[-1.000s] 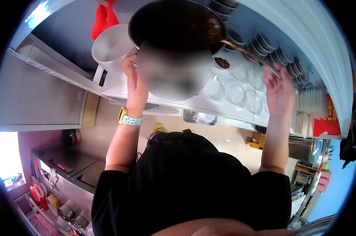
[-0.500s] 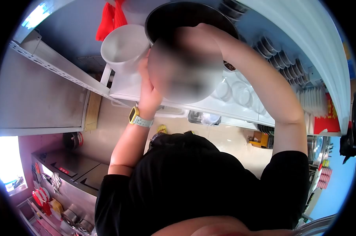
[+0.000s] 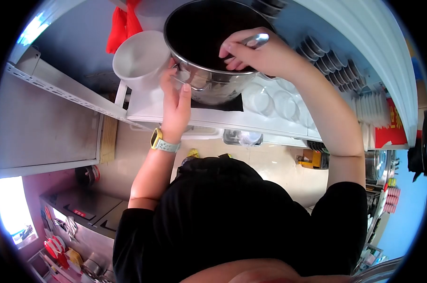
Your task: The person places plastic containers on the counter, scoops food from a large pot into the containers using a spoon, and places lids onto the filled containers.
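Note:
A large steel pot with a dark inside stands on a black mat on the white counter. My left hand is closed on the pot's side handle. Above the pot's near right rim, my right hand is wrapped round a metal spoon; its handle end sticks up past my fingers, while its lower end is hidden in the dark pot. A white bucket stands left of the pot. Clear round containers sit to the right, partly behind my right forearm.
Stacked bowls and white lids line the right back. Red cloths or gloves hang at the upper left. Below the counter edge is a tray. A dark stove top stands lower left.
My right hand has moved from the right side over to the pot. The pot now rests upright on the mat, where earlier its blurred side faced me. My left hand stays at its handle.

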Tool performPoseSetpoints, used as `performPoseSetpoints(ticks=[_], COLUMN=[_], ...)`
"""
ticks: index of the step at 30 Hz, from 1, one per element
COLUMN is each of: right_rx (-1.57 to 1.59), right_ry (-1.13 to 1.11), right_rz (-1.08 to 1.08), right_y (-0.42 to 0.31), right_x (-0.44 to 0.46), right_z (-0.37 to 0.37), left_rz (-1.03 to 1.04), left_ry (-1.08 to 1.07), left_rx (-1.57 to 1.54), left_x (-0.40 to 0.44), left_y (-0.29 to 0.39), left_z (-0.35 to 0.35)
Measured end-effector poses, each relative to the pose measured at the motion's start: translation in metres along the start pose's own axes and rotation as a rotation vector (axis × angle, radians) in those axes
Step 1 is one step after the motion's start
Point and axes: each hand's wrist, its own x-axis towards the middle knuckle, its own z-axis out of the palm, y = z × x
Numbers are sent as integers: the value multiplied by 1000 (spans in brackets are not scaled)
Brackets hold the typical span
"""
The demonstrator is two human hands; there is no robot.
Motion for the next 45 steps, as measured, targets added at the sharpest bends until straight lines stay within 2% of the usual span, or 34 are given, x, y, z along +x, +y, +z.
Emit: performPoseSetpoints(ticks=[6, 7, 8, 10, 12, 14, 20, 25, 30, 33, 34, 38, 40, 42, 44, 45], right_rx=[240, 248, 248, 511, 590, 781, 880, 890, 934, 1072, 1070, 1099, 972, 898, 658, 569], right_ry=[150, 261, 263, 342, 318, 408, 513, 539, 583, 639, 647, 932, 1012, 1127, 1151, 1090], right_rz=[62, 39, 40, 36, 48, 95, 94, 79, 37, -30, -22, -62, 66, 128, 217, 192], right_y=[11, 17, 24, 40, 55, 69, 97, 103, 110, 123, 128, 157, 179, 185, 197, 193], right_x=[-33, -40, -45, -57, -66, -73, -91, -95, -99, -124, -138, -213, -246, -254, -254, -255], right_z=[-33, -33, -36, -42, -47, -49, -56, -58, -64, -81, -85, -88, -72, -30, 20, 43], left_rz=[-53, -49, -44, -19, 3, -17, -84, -142, -115, -137, -162, -142, -173, -169, -168, -163], left_ry=[4, 10, 16, 15, 12, 19, 19, 78, 86, 75, 74, 81, 80, 104, 92, 97], left_rx=[-41, -79, -116, -90, -63, -95, -36, -212, -182, -147, -92, -111, -82, -105, -112, -119], left_x=[-3, -2, -2, -1, -2, -3, -5, -5, -2, -5, -5, -5, -6, -5, -4, -4], left_y=[-3, 0, 0, -6, -8, -7, -3, 4, 3, 3, 1, -4, -3, -3, -2, -3], left_z=[0, 1, 3, 2, 2, 3, 2, 10, 11, 10, 9, 10, 10, 13, 15, 15])
